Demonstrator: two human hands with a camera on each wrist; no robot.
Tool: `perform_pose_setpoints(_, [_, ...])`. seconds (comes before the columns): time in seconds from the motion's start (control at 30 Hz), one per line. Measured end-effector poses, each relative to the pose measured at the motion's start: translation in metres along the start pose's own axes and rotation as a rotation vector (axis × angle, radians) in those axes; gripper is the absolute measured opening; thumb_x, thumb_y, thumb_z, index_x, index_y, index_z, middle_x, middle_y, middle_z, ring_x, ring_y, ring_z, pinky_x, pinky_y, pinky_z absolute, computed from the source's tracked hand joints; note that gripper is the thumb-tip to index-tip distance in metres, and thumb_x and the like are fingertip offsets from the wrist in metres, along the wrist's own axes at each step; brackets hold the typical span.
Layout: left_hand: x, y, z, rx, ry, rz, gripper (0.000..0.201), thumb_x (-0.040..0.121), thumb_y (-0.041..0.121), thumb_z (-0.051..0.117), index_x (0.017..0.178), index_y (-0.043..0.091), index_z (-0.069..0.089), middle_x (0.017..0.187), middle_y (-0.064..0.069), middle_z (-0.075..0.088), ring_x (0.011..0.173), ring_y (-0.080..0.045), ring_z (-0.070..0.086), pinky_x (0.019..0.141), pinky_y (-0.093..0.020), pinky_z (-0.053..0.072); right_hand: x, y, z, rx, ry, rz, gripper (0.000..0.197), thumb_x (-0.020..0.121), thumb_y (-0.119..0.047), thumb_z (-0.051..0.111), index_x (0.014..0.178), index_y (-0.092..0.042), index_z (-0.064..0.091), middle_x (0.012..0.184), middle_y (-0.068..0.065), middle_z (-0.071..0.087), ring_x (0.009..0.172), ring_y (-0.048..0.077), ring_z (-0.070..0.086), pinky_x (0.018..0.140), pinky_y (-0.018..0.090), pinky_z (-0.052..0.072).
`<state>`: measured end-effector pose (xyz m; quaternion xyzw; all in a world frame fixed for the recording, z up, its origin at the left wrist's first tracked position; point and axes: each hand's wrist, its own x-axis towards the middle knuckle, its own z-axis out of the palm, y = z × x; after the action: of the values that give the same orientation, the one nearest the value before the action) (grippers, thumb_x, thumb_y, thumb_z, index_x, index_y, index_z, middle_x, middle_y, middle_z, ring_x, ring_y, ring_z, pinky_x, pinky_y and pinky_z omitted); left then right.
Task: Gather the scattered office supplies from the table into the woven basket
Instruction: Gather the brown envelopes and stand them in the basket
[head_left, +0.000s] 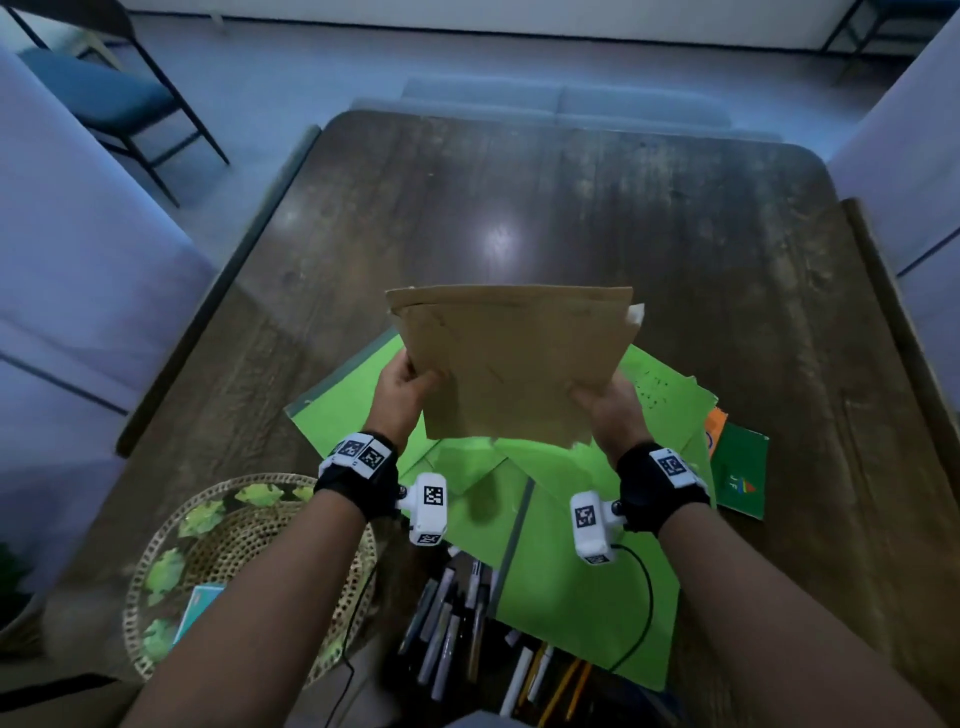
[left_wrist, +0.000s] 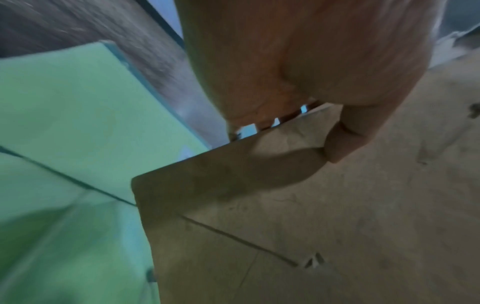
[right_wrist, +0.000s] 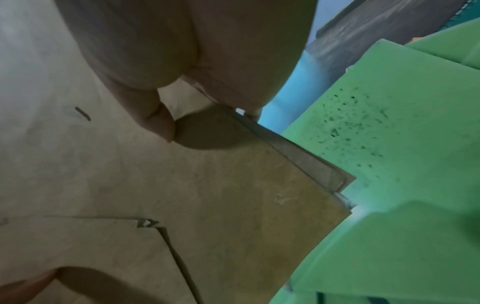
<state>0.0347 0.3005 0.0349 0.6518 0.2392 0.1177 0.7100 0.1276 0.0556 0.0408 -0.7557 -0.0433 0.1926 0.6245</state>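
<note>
A stack of brown envelopes (head_left: 511, 364) is held up above the table by both hands. My left hand (head_left: 408, 387) pinches its left edge, thumb (left_wrist: 345, 142) on the front of the brown envelopes (left_wrist: 311, 226). My right hand (head_left: 605, 397) pinches the right edge, thumb (right_wrist: 158, 123) on the brown envelopes (right_wrist: 182, 185). Below lie several green folders (head_left: 561, 525) (left_wrist: 64, 123) (right_wrist: 402, 154). The woven basket (head_left: 234, 551) sits at the lower left with a teal notepad (head_left: 197, 605) inside.
A pile of pens and markers (head_left: 467, 618) lies at the table's near edge. A dark green notebook (head_left: 740, 475) and an orange item (head_left: 717, 423) poke out from under the folders at the right. The far half of the wooden table (head_left: 571, 208) is bare. Chairs stand around it.
</note>
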Motion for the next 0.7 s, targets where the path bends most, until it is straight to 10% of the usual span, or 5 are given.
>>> perform_pose_setpoints(0.3, [-0.004, -0.034, -0.033, 0.045, -0.034, -0.152, 0.032, 0.067, 0.007, 0.065, 0.097, 0.017, 0.069, 0.101, -0.003, 0.074, 0.095, -0.024, 0.066, 0.092, -0.045, 0.052, -0.02, 0.032, 0.035, -0.124, 0.023, 0.151, 0.006, 0.093, -0.011, 0.057, 0.091, -0.008, 0.062, 0.099, 0.016, 0.07, 0.095, 0.037, 0.066, 0.085, 0.054, 0.055])
perform_pose_setpoints(0.7, [0.002, -0.036, -0.028, 0.182, -0.124, -0.136, 0.048, 0.087, -0.015, 0.051, 0.129, 0.009, 0.05, 0.111, 0.001, 0.067, 0.1, -0.008, 0.063, 0.08, -0.015, 0.051, -0.023, 0.026, 0.043, -0.068, 0.018, 0.171, 0.012, 0.1, -0.011, 0.049, 0.103, -0.009, 0.06, 0.101, 0.01, 0.068, 0.09, 0.026, 0.064, 0.079, 0.042, 0.055])
